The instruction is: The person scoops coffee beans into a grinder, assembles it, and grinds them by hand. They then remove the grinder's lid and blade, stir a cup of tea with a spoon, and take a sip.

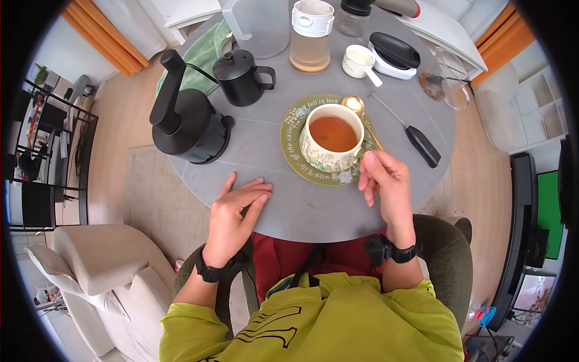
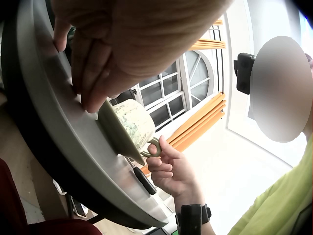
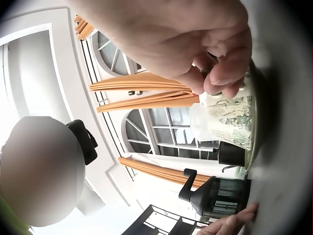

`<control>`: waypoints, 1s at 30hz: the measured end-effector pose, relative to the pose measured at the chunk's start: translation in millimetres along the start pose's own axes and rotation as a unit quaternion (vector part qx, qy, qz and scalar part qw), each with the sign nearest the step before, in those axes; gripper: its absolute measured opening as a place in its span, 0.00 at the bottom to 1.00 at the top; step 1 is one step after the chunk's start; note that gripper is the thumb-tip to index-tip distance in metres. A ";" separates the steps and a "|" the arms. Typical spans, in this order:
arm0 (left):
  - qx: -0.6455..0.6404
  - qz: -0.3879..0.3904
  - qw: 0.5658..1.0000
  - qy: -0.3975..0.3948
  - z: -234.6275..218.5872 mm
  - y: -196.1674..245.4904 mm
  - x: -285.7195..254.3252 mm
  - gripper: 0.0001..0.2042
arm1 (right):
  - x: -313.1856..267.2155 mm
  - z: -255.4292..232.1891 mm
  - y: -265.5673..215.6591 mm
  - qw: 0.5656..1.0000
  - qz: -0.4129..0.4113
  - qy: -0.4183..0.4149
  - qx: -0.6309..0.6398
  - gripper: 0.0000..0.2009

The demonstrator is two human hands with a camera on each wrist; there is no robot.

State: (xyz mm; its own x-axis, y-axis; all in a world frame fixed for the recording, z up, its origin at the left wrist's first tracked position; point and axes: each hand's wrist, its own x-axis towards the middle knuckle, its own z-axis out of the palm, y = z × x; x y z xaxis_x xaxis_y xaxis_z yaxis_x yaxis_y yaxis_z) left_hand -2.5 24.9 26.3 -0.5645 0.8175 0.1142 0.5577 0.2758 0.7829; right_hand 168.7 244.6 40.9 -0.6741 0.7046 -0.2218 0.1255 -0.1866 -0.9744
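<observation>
Far left, the grinder (image 1: pixel 187 130) stands upright on the table (image 1: pixel 295 220). Next, the left hand (image 1: pixel 238 206) rests, fingers loose, on the table near the edge; it grasps nothing. The pot (image 1: pixel 235 77) stands beyond, well apart from the cup.

At centre, the saucer (image 1: pixel 291 142) bears the cup (image 1: pixel 321 158), upright. Liquid (image 1: pixel 333 134) lies below its rim.

The spoon (image 1: pixel 353 105) lies on the saucer beside the cup, its shaft pointing towards the right hand (image 1: pixel 388 180), which pinches the cup's handle (image 2: pixel 159 146) between thumb and fingers. Far right, the frother (image 1: pixel 422 146) lies apart from that hand.

Judgement: this grip bears on one side only, so the cup could tip. Firm the pinch before it takes weight, keep the rim level, move slowly, and clear the spoon. The left hand is free to steady the saucer.
</observation>
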 end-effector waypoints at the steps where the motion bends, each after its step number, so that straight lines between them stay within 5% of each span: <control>1: 0.000 0.000 1.000 -0.001 0.0 -0.2 0.0 0.06 | -1.9 0.7 -1.4 1.000 0.000 -0.001 0.000 0.15; 13: 0.004 0.011 1.000 0.008 0.1 -4.3 -1.7 0.05 | -55.2 -2.8 -43.5 0.996 -0.049 -0.053 0.046 0.14; 21: 0.014 0.023 1.000 -0.014 -6.0 -3.4 -0.8 0.06 | -65.3 -10.6 -56.4 0.979 -0.145 -0.143 0.019 0.14; 23: 0.012 0.049 0.998 -0.028 -5.7 -9.3 -1.5 0.07 | -59.0 -7.3 -63.7 0.957 -0.222 -0.188 -0.014 0.15; 30: 0.020 0.035 0.999 -0.025 -5.8 -5.9 -1.0 0.06 | -61.5 -11.4 -64.8 0.965 -0.206 -0.158 -0.026 0.18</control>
State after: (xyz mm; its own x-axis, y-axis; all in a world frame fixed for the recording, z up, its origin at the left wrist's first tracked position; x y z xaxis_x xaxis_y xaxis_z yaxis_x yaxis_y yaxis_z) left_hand -8.7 19.6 25.1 -0.4932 0.8590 0.1371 0.6190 0.2358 0.7491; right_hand 210.3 221.1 117.3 -0.8617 0.4667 0.1992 -0.1699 0.1044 -0.9799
